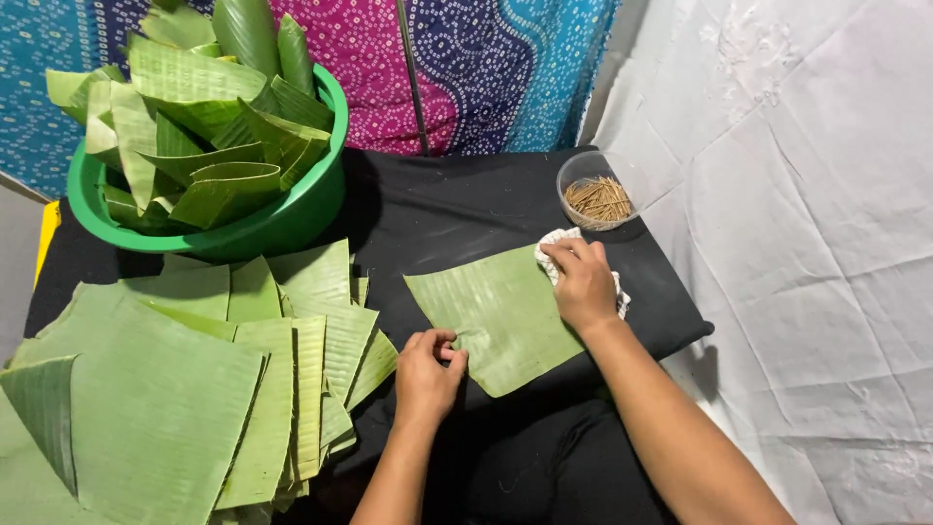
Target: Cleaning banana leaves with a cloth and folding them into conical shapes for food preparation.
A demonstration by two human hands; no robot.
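a square banana leaf piece (496, 316) lies flat on the black cloth (437, 209) – the left hand (428, 374) pinches its near edge, the right hand (583, 282) presses a white rag (559, 243) at its far corner. beyond the leaf sits a clear bowl of sticks (596, 190); left of it, a leaf stack (194, 389) and a green basin (292, 219).

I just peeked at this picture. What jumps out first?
Green leaves everywhere: a green tub heaped with them at top left, and a flat stack below it. In the middle, on black cloth, the left hand pins one leaf while the right hand presses a white rag on it.
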